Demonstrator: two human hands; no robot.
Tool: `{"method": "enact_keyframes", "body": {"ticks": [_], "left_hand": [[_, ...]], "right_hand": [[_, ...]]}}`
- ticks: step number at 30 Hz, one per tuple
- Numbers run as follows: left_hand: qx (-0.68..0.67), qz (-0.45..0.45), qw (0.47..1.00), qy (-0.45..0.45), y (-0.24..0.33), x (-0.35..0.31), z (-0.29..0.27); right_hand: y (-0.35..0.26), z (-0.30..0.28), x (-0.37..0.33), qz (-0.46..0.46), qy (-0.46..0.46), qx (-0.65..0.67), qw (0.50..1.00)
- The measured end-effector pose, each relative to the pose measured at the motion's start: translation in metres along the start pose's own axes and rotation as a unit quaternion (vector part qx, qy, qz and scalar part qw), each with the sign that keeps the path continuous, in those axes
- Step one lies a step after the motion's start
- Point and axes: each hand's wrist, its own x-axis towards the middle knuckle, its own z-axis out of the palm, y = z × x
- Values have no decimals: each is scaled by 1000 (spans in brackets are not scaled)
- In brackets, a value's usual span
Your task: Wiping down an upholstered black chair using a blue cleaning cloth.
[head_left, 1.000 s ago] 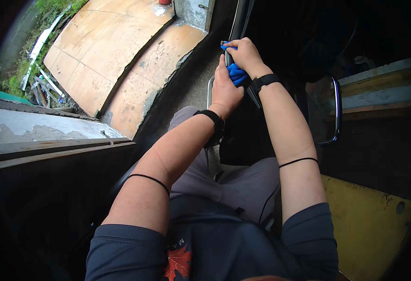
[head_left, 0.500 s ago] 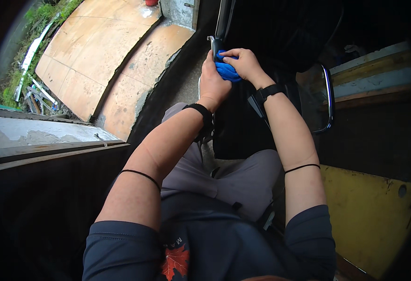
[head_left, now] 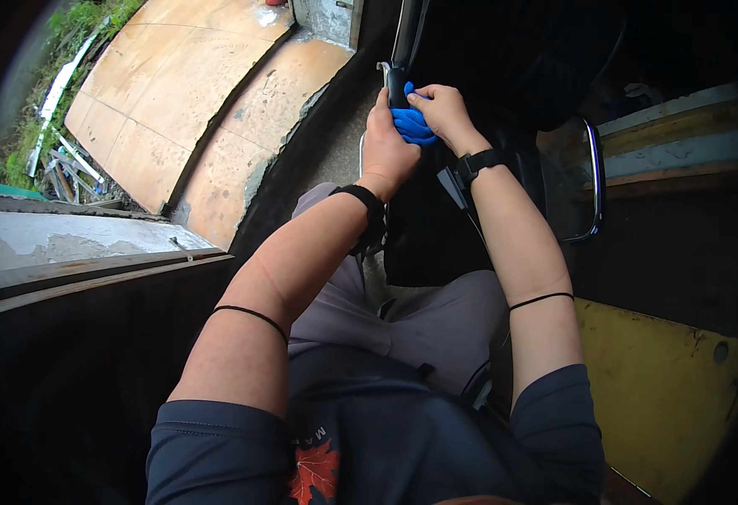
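Observation:
A dark chair with chrome tube arms stands in front of me; its right chrome arm (head_left: 595,181) shows plainly. My left hand (head_left: 390,151) is closed around the black left armrest (head_left: 397,82), thumb lying along it. A bunched blue cloth (head_left: 414,126) sits against the armrest, partly hidden by my fingers. My right hand (head_left: 446,118) pinches a raised tip of the cloth between thumb and fingers, just right of my left hand. What lies under the cloth is hidden.
At left, beyond a dark edge, lie tan paved slabs (head_left: 175,84), with scrap strips (head_left: 70,172) and green plants (head_left: 74,34). A peeling white ledge (head_left: 74,240) is nearer. A yellow panel (head_left: 655,387) stands low right, under planks (head_left: 672,147).
My right hand has drawn the cloth's tip slightly up and right, away from the armrest. More of the black armrest shows above my left hand, which keeps its grip.

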Motion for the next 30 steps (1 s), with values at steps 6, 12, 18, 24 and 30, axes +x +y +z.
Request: {"method": "enact_keyframes", "body": {"ticks": [6,12,18,24,30], "left_hand": [[20,18,1000,5,0,-4,-4],[5,4,1000,0,0,-1,-6],[-22,-1,1000,3,-5,0,-7],[-85,-21,996,-16,1,-5,2],[-65,6,998,-6,-4,0,0]], "right_hand": [[-17,-34,-32,37,-212,-88,973],[-32,-12,-26,-52,-37,-175,982],[-32,14,8,-166,52,-265,948],[-33,16,29,-196,36,-343,918],[-36,-2,-1,-204,-32,-290,934]]}}
